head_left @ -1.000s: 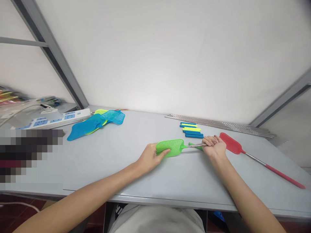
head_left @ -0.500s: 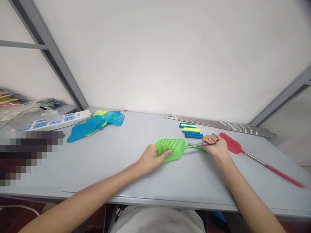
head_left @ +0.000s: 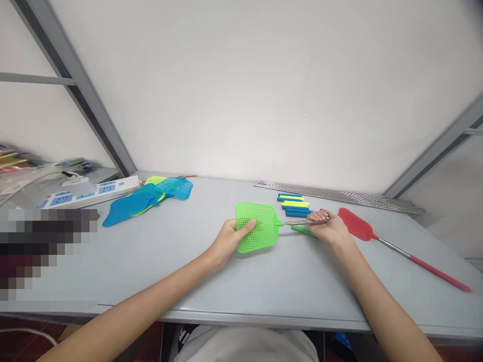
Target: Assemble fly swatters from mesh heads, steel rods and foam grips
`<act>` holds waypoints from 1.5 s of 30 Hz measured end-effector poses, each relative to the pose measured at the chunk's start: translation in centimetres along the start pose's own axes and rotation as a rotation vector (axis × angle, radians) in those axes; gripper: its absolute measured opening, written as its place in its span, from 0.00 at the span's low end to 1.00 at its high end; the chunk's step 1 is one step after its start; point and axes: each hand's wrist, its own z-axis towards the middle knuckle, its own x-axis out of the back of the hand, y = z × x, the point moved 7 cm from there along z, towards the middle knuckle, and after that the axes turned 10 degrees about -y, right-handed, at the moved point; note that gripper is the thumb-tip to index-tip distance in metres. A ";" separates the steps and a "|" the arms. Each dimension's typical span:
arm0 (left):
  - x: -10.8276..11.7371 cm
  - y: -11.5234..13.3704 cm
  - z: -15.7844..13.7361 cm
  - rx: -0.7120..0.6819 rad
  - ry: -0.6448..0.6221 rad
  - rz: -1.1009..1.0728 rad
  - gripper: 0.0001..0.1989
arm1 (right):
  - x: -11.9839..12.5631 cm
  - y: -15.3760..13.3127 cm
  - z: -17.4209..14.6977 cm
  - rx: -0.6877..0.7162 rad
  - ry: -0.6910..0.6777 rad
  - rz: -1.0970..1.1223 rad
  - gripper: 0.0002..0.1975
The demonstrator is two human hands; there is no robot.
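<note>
My left hand point(head_left: 231, 240) grips the mesh head of a green fly swatter point(head_left: 259, 236), thumb on top and fingers behind. My right hand point(head_left: 327, 227) is closed around the swatter's thin metal rod point(head_left: 296, 222), which runs from the neck of the head into the fist. Under the right hand lies a green grip tube point(head_left: 302, 231), partly hidden by it. Just right of that hand rests a red fly swatter point(head_left: 392, 246) with a metal shaft and red grip. Behind the hands lie several blue and yellow grip tubes point(head_left: 295, 204).
A bundle of metal rods point(head_left: 339, 197) lies along the wall. Blue and yellow swatter heads point(head_left: 147, 198) are piled at the left on the grey table point(head_left: 211, 281). Beside them is a white power strip point(head_left: 123, 184). A blurred-out area covers the left edge.
Both hands and the green fly swatter have shifted slightly left. The mesh head now faces me more, with its neck raised a little.
</note>
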 end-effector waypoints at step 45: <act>1.0 2.9 -0.2 -0.226 0.006 -0.115 0.18 | -2.6 9.7 -3.4 -0.486 -0.300 -0.467 0.07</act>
